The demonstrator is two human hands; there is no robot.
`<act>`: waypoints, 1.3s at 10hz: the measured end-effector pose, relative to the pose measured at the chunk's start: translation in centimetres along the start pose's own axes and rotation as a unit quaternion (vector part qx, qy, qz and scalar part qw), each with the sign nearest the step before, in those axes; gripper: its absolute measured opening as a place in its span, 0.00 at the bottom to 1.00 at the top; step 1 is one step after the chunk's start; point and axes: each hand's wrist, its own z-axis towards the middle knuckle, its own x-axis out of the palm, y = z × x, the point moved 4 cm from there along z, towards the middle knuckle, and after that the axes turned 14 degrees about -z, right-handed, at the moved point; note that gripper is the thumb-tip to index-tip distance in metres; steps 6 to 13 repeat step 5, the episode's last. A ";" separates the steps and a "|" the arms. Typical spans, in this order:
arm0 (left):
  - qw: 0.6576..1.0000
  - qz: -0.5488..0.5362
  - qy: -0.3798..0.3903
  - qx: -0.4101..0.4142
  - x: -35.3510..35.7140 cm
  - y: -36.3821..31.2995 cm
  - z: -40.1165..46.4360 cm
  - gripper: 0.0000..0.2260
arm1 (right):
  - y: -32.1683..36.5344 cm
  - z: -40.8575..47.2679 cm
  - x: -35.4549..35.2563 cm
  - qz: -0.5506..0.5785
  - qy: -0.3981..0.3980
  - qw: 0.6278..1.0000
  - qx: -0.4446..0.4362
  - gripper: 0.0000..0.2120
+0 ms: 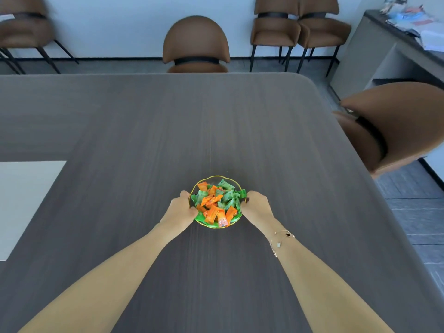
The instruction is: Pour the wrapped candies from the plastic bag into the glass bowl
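A glass bowl [211,178] with a thin gold rim stands on the dark wooden table, a little right of centre and near me. It is heaped with green and orange wrapped candies [216,203]. My left hand [180,209] grips the bowl's left rim. My right hand [256,205] holds its right side, fingers curled at the rim beside a green candy. No plastic bag is in view.
The dark table [144,131] spreads wide around the bowl, with a pale rectangular inset [26,200] at the left. Brown chairs stand at the far edge [195,44] and at the right side [394,126]. A grey counter [403,44] with papers stands at the far right.
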 end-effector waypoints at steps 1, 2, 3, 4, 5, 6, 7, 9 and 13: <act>1.000 -0.003 0.001 0.003 -0.2 0.0 -0.1 0.10 | 0.0 -0.3 0.1 0.017 -0.004 1.000 -0.003 0.06; 1.000 -0.008 0.000 0.008 -0.2 0.0 -0.4 0.11 | -0.1 -0.5 0.2 0.027 -0.013 1.000 -0.005 0.05; 1.000 -0.008 0.000 0.002 -0.3 -0.3 -0.9 0.12 | 0.0 -0.8 0.2 0.025 -0.011 1.000 -0.005 0.05; 1.000 0.003 -0.012 0.004 -0.2 -0.2 -1.1 0.15 | -0.1 -0.7 0.4 0.026 -0.017 0.999 -0.013 0.06; 0.999 0.000 -0.040 -0.001 -0.7 0.2 -1.3 0.20 | -0.6 -1.2 0.0 0.067 -0.026 0.997 -0.003 0.10; 0.999 0.000 -0.040 -0.001 -0.7 0.2 -1.3 0.20 | -0.6 -1.2 0.0 0.067 -0.026 0.997 -0.003 0.10; 0.999 0.000 -0.040 -0.001 -0.7 0.2 -1.3 0.20 | -0.6 -1.2 0.0 0.067 -0.026 0.997 -0.003 0.10; 0.999 0.000 -0.040 -0.001 -0.7 0.2 -1.3 0.20 | -0.6 -1.2 0.0 0.067 -0.026 0.997 -0.003 0.10; 0.999 0.000 -0.040 -0.001 -0.7 0.2 -1.3 0.20 | -0.6 -1.2 0.0 0.067 -0.026 0.997 -0.003 0.10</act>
